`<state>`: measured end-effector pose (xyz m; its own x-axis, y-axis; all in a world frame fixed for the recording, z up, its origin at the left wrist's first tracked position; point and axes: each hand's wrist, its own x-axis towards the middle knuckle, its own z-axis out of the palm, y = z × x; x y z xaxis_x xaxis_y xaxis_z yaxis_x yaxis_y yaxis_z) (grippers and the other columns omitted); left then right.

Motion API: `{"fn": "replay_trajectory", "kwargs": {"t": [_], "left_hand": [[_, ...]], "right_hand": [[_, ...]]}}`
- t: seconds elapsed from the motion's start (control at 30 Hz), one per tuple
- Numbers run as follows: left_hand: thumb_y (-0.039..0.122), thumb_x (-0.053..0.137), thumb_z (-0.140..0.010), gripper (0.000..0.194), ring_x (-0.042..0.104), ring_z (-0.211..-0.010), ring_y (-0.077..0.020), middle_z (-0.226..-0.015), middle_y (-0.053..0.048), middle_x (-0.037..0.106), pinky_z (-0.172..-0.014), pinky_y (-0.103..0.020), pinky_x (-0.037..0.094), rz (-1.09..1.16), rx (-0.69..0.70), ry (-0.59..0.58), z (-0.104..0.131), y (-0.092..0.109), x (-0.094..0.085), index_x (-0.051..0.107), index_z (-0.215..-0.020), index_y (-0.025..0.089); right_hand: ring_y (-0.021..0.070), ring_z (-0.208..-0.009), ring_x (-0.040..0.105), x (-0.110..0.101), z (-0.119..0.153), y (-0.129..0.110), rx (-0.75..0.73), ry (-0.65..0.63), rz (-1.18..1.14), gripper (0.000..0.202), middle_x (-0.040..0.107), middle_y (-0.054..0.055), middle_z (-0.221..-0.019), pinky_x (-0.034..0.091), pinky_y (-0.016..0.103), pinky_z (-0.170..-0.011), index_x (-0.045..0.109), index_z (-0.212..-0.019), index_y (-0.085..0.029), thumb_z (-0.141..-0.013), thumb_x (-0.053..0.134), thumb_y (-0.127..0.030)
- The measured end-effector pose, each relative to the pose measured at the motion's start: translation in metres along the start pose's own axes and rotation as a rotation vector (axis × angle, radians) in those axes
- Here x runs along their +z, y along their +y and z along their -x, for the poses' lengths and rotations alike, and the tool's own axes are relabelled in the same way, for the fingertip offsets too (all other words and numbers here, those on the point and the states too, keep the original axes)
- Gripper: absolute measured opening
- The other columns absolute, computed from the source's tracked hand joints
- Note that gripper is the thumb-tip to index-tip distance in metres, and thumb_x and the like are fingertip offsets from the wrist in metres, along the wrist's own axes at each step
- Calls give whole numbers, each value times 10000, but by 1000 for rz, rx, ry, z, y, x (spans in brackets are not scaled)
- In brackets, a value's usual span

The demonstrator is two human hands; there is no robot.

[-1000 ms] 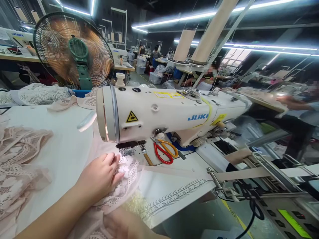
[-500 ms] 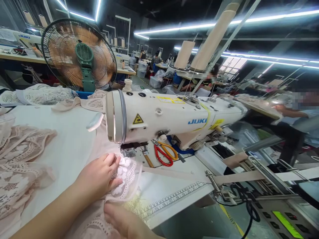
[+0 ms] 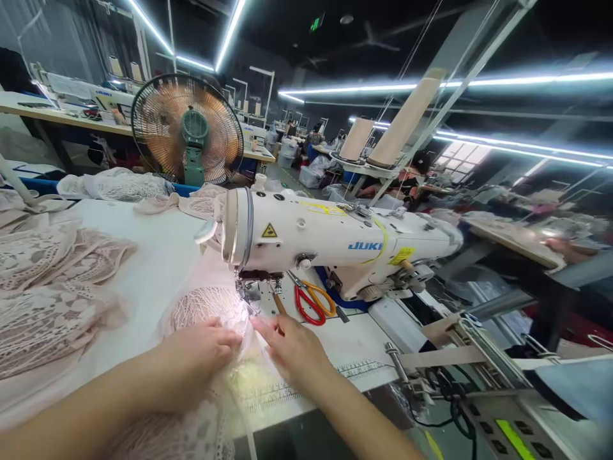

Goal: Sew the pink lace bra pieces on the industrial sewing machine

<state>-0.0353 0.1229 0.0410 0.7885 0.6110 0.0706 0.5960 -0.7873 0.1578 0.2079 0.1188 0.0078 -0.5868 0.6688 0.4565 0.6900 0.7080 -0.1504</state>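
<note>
A white sewing machine (image 3: 316, 233) stands across the white table, its needle area lit. Pale pink lace fabric (image 3: 204, 306) lies in front of and beside the needle. My left hand (image 3: 204, 354) is closed on the lace, just left of the presser foot. From the right, my right hand (image 3: 292, 348) pinches the fabric edge in front of the foot. Red and orange-handled scissors (image 3: 311, 303) rest on the machine bed behind my right hand. More of the lace hangs down below my left wrist.
Lace pieces (image 3: 52, 281) are piled at the left. Behind them stands a large fan (image 3: 191, 131). A printed ruler (image 3: 364, 369) runs along the table's front edge. Metal guides with a fabric band (image 3: 445, 359) are at the right. Thread cones (image 3: 407, 121) stand behind the machine.
My right hand has moved up and right from the lower edge to the fabric by the needle. My left hand now lies lower, and the fabric has shifted. The camera view has turned.
</note>
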Motion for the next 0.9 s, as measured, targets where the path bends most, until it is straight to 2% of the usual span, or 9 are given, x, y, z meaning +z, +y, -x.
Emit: {"fn": "replay_trajectory", "kwargs": {"t": [0.13, 0.3, 0.4, 0.47, 0.53, 0.63, 0.7, 0.8, 0.9], "left_hand": [[67, 535, -763, 182, 682, -858, -178, -950, -32, 724, -1048, -370, 453, 69, -54, 73, 10, 21, 9, 654, -772, 205], [88, 533, -818, 188, 683, -912, -193, -1015, -56, 729, -1072, -396, 422, 6, -26, 130, 16, 12, 27, 680, -819, 205], [86, 551, -819, 190, 684, -968, -193, -1067, -53, 733, -1101, -398, 391, -9, 0, 118, 18, 9, 28, 690, -869, 205], [75, 550, -823, 218, 677, -1029, -194, -1110, -49, 732, -1117, -395, 374, -20, 9, 127, 20, 10, 26, 697, -920, 203], [67, 549, -823, 254, 663, -1087, -203, -1130, -49, 733, -1130, -402, 362, -39, 18, 138, 21, 12, 26, 705, -973, 200], [80, 564, -811, 273, 659, -1103, -232, -1128, -69, 736, -1131, -430, 362, -75, 47, 120, 21, 13, 29, 719, -1007, 191], [91, 568, -809, 280, 655, -1112, -247, -1144, -82, 732, -1137, -455, 353, -87, 57, 107, 21, 11, 32, 722, -1021, 189], [101, 566, -811, 299, 644, -1140, -256, -1176, -83, 724, -1153, -483, 337, -77, 58, 117, 21, 8, 36, 716, -1054, 187], [79, 557, -805, 348, 643, -1150, -238, -1222, -69, 709, -1171, -470, 335, -67, 50, 128, 25, 2, 40, 709, -1094, 199]], "right_hand": [[181, -782, 602, 10, -15, 16, -90, -15, 85, 451, 651, 58, -1052, 432, 248, -582, 629, -1247, -310, -815, 626, -182], [192, -877, 622, 19, -33, 10, -83, -24, 42, 411, 648, 91, -1174, 487, 267, -651, 596, -1246, -217, -837, 628, -200], [190, -857, 636, 18, -36, 10, -138, -55, 0, 118, 693, 41, -1036, 501, 274, -665, 667, -922, -215, -830, 618, -159], [190, -898, 645, 19, -32, 13, -188, -73, -34, 87, 714, 18, -1007, 520, 278, -723, 639, -799, -212, -829, 604, -138], [202, -978, 642, 20, -26, 15, -182, -53, -84, 110, 713, 41, -1101, 534, 297, -811, 645, -895, -199, -816, 606, -132], [244, -1079, 611, 20, -27, 15, -120, 11, -96, 437, 649, 122, -1272, 527, 357, -907, 581, -1228, -135, -795, 639, -142], [254, -1098, 596, 19, -35, 14, -129, 4, -48, 477, 611, 116, -1338, 518, 378, -918, 571, -1285, -165, -813, 641, -152], [227, -1003, 609, 15, -47, 15, -209, -63, -25, 176, 699, 39, -1173, 517, 350, -840, 705, -989, -234, -859, 608, -165], [193, -891, 604, 14, -45, 17, -245, -62, -77, 125, 734, 11, -941, 503, 320, -796, 695, -822, -222, -871, 596, -163]]}}
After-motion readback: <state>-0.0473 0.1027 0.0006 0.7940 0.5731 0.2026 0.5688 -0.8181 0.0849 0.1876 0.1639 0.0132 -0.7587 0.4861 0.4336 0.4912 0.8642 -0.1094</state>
